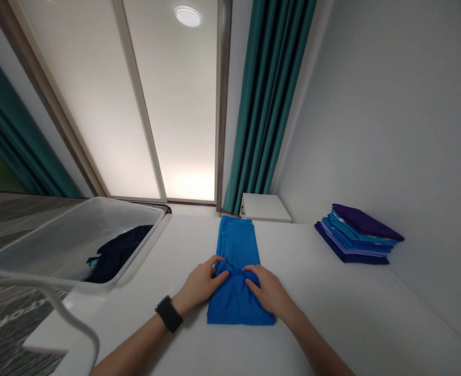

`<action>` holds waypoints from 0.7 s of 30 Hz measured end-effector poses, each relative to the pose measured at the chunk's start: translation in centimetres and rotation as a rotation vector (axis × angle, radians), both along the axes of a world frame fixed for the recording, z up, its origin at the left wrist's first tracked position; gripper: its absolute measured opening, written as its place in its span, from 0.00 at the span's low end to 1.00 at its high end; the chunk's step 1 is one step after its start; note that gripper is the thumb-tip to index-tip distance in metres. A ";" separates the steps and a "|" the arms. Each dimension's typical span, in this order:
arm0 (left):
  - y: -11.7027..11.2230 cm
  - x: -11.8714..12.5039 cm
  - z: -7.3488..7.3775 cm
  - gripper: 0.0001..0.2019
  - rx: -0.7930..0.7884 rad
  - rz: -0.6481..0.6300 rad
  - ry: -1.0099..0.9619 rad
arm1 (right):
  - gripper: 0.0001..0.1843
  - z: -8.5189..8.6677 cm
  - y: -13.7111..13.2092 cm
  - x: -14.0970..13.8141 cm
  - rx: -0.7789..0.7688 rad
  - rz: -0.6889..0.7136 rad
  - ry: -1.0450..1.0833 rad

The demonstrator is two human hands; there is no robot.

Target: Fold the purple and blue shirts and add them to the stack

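Observation:
A long, narrow folded blue garment (pixel 238 305) lies flat on the white table, its near part doubled back over the paler blue far part. The folded-back edge is gathered and wrinkled across the middle; whether it is a shirt or trousers I cannot tell. At the left end of that edge, my left hand (pixel 203 279), with a black watch on the wrist, pinches the cloth between thumb and fingers. My right hand (pixel 267 290) grips the same edge on the right side. Some fingertips are hidden in the fabric.
A stack of folded clothes (pixel 358 235) in purple and blue stands at the right by the wall. To the left is a translucent plastic bin (pixel 54 235) holding dark clothes (pixel 120 250). A white cabinet (pixel 265 208) stands beyond the table (pixel 309 324). A pale curved tube (pixel 66 308) crosses the lower left.

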State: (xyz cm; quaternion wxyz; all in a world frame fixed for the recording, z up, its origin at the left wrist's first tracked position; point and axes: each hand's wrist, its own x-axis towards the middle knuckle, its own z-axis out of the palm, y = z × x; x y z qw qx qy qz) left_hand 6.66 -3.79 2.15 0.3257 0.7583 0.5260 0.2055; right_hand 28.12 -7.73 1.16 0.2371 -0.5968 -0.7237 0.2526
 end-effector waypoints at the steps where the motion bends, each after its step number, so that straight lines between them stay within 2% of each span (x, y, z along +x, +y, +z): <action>1: -0.2 0.0 0.0 0.18 0.003 -0.002 0.026 | 0.16 0.1 -0.2 -0.2 0.000 0.000 -0.023; 5: -1.1 -0.3 -0.1 0.14 0.001 -0.016 0.079 | 0.20 0.7 -1.3 -0.7 -0.019 0.004 -0.084; 10: -3.3 -1.0 -0.6 0.10 0.010 -0.048 0.038 | 0.20 0.6 -3.2 -0.9 -0.066 0.056 -0.104; 14: -4.6 -1.4 -0.9 0.10 -0.042 -0.064 -0.017 | 0.20 0.8 -4.4 -0.9 -0.096 0.100 -0.069; 17: -4.6 -1.5 -0.7 0.11 -0.082 -0.074 -0.104 | 0.20 1.5 -4.6 -0.9 -0.101 0.149 -0.017; 21: -3.8 -1.4 -0.2 0.14 -0.102 -0.058 -0.247 | 0.18 2.7 -3.5 -0.7 -0.062 0.210 0.083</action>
